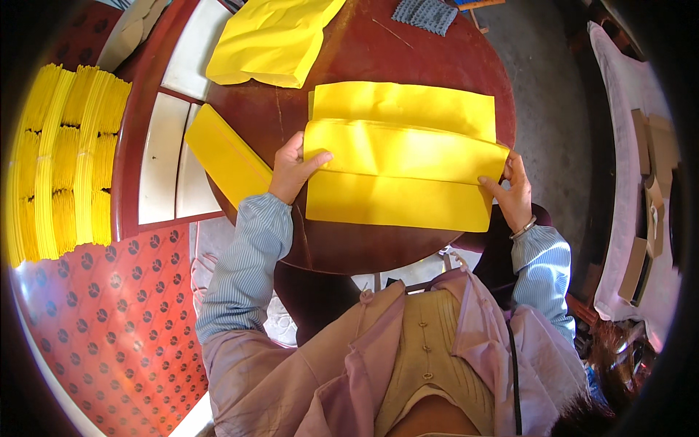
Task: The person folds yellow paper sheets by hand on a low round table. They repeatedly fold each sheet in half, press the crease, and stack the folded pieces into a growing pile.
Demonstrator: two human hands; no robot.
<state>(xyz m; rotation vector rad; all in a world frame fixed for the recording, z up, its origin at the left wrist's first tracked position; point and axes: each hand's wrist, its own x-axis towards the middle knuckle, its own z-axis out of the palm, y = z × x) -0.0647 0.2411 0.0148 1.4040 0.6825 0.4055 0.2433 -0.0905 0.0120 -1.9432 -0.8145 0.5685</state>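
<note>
A folded yellow paper strip [404, 154] runs across a wider yellow sheet [397, 202] on the round dark red table. Beyond the strip, the sheet's far part shows a slightly wavy edge. My left hand [293, 169] grips the strip's left end, thumb on top and fingers partly hidden behind the edge. At the other end, my right hand [512, 193] pinches the strip's right edge, its thumb lying over the paper. How many layers lie between the fingers I cannot tell. A narrow folded yellow piece [227, 154] lies slantwise by my left wrist.
A larger yellow paper pile [273, 40] rests at the table's far left. Thick bundles of folded yellow paper [69, 160] stand on the left, past white panels [162, 160]. A grey textured piece [424, 16] sits at the far edge. Cardboard boxes [648, 218] lie on the right.
</note>
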